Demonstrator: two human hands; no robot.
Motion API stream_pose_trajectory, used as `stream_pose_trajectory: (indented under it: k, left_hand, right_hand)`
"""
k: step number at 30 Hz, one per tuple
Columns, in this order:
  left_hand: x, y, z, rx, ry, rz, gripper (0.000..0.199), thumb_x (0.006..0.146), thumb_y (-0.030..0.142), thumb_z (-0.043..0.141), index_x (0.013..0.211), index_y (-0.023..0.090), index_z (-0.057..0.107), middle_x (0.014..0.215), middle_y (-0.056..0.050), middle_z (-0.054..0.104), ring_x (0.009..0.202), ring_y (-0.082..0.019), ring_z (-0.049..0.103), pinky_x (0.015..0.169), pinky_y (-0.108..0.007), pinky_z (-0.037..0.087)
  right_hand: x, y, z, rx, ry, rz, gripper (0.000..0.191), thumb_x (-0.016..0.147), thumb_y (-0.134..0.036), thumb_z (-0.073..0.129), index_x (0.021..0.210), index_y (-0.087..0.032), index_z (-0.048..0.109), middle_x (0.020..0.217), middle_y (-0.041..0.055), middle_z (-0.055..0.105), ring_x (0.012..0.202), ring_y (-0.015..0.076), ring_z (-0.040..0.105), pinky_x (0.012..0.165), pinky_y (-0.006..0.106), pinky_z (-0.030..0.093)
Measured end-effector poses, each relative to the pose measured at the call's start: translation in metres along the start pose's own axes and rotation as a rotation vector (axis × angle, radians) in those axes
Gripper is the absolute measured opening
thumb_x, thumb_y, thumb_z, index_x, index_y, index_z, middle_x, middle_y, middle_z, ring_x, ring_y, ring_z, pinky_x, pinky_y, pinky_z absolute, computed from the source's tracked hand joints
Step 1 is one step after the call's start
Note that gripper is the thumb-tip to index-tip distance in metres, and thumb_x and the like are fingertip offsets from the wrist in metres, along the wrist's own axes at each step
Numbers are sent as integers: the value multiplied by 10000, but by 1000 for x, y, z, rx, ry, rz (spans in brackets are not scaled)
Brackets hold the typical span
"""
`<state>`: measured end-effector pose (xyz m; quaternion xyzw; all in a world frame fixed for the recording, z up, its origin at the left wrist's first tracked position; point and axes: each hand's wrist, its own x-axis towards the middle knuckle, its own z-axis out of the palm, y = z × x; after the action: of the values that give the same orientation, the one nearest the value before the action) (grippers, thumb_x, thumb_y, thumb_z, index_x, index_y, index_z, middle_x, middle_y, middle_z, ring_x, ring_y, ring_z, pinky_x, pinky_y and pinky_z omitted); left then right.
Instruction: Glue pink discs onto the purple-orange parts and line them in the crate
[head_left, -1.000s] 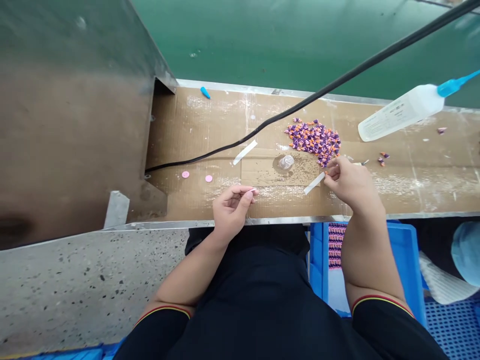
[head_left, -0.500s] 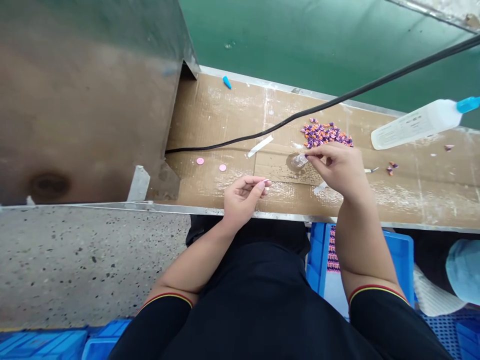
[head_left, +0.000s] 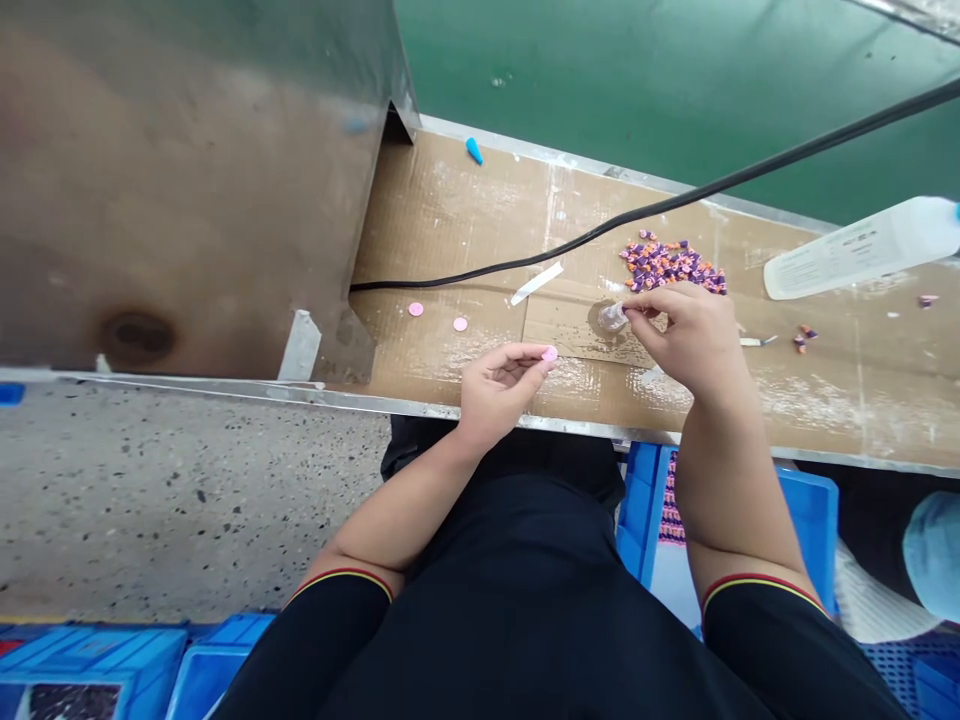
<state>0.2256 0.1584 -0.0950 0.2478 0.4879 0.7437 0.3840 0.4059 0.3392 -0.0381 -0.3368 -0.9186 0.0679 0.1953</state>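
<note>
My left hand [head_left: 502,392] pinches a small pink disc [head_left: 550,353] between thumb and forefinger, just above the cardboard near the bench's front edge. My right hand [head_left: 694,340] reaches over the cardboard, its pinched fingertips at a small clear vessel [head_left: 613,317] and seemingly holding a tiny purple piece, mostly hidden. Behind that hand lies a heap of purple and orange pieces [head_left: 670,266]. A white strip [head_left: 651,374] shows partly beneath my right wrist.
Cardboard [head_left: 450,220] covers the bench, with two pink discs [head_left: 416,309], a white strip [head_left: 537,283] and a black cable [head_left: 600,225] on it. A white squeeze bottle [head_left: 862,250] lies right; a metal panel [head_left: 187,190] stands left. A blue crate [head_left: 806,525] sits below. A co-worker's blue cap [head_left: 934,545] shows.
My right hand has moved left from the white strip to the clear vessel. The pink disc now shows plainly in my left fingers. The view has shifted, so the bench sits further left.
</note>
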Motion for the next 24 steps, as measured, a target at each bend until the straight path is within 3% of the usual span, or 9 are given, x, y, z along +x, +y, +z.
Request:
stream_pose_trajectory:
  k: [3,6,9,14,21,24]
  left_hand:
    - [0,-2,0,24,8,23,222,824,385,972,940,224,874,900,-62,851,807,-150,813,796,-272,709]
    - [-1,-5,0,44,23,35,306,810,399,987,1033,227,866,900,-53,842,808,-150,806,808,-284,707]
    - [0,-7,0,107,26,59,257,869,412,941,1033,226,873,919,-60,842,812,-149,799,807,-289,693]
    - [0,-7,0,328,21,301,121,956,328,855,1066,293,893,1000,-53,847,907,-153,795,810,-285,658]
    - [1,-7,-2,419,-51,343,165,1012,393,796,1135,329,885,1026,-52,826,950,-169,784,878,-327,661]
    - [5,-8,-6,434,-145,332,167,1025,357,774,1155,357,879,1053,-46,811,960,-160,777,912,-333,660]
  right_hand:
    - [-2,-2,0,14,49,16,145,979,-246,671,915,-253,801,902,70,821,896,279,761,850,439,592]
    - [-11,-20,-1,121,117,53,110,978,-239,684,934,-248,785,909,59,809,848,244,757,805,404,610]
    - [-27,-52,4,426,196,131,72,1010,-262,691,1005,-246,761,951,44,798,802,201,763,717,343,633]
    - [-55,-99,26,964,207,258,105,1070,-361,698,1074,-263,736,1003,41,781,847,194,813,744,326,703]
    - [-66,-110,37,1181,178,390,306,1039,-570,753,1054,-265,722,1036,58,794,1000,236,840,913,387,738]
    - [-67,-108,37,1248,194,445,352,1004,-612,786,1027,-273,694,1007,39,779,1025,244,843,937,402,742]
